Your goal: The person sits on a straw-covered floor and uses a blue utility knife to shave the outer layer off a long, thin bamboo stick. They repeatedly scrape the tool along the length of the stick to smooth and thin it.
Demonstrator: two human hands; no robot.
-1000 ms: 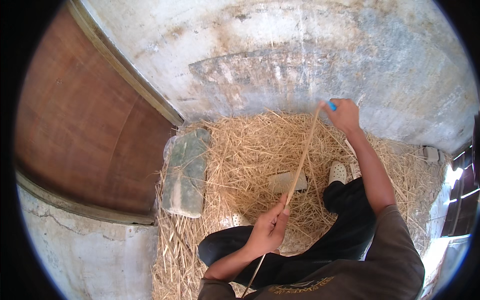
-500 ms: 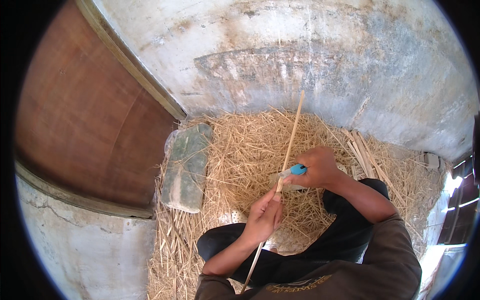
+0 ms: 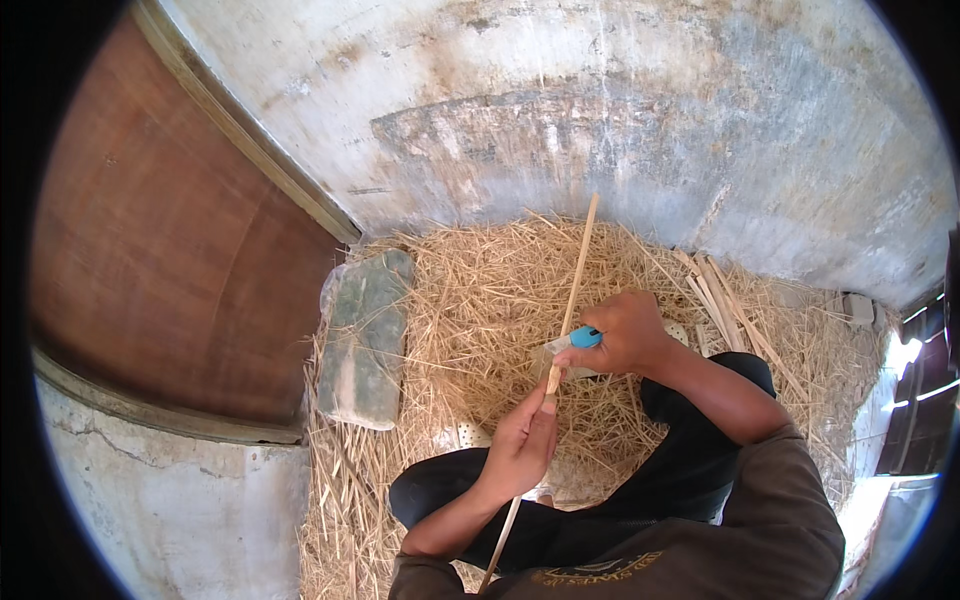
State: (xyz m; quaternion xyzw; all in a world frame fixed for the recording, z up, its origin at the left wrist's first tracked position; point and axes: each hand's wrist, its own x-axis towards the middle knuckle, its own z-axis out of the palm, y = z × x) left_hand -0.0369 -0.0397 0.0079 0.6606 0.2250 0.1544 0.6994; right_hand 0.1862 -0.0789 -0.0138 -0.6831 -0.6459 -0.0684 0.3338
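A long, thin pale wooden strip (image 3: 580, 262), perhaps bamboo, runs from near the wall down across my lap. My left hand (image 3: 519, 447) is closed round its lower middle, below a lighter, whittled-looking patch. Above that spot, my right hand (image 3: 634, 332) grips a knife (image 3: 585, 338) by its blue handle. The knife's flat blade lies against the strip, pointing left, and my right thumb presses near the whittled patch. The two hands are close together, and part of the blade is hidden behind the fingers.
Loose straw or shavings (image 3: 470, 320) cover the floor around my crossed legs. A greenish-grey block (image 3: 365, 340) lies at the left beside a brown wooden panel (image 3: 190, 230). Split sticks (image 3: 722, 300) rest at the right. A stained wall (image 3: 640, 130) stands in front.
The view has shifted slightly. The blade and my right hand have slid a little down and left along the strip, while my left hand keeps its hold.
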